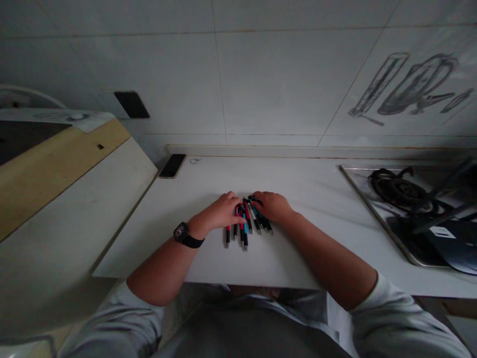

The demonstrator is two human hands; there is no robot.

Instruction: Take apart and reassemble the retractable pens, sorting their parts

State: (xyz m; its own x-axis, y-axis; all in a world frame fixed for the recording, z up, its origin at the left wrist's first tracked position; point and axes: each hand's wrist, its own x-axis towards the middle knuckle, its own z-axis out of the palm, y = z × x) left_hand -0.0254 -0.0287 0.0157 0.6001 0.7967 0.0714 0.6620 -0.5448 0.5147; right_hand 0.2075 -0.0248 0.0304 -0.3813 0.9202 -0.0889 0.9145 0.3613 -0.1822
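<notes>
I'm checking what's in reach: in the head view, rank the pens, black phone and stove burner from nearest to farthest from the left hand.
From the left hand:
1. Pens, right at it, mostly on its right side.
2. Black phone, back and to the left.
3. Stove burner, far over on the right.

Left hand [225, 210]: held low in front, back turned upward, fingers curved; closure cannot be told.
Left thumb [239, 219]: extended toward the right hand [274, 206].
Left forearm [164, 271]: angled inward and forward, bared below the sleeve [122, 318].
Right hand: turned toward the left one, set apart from it, fingers bent.
Right forearm [331, 258]: slanted inward, likewise bared.
</notes>
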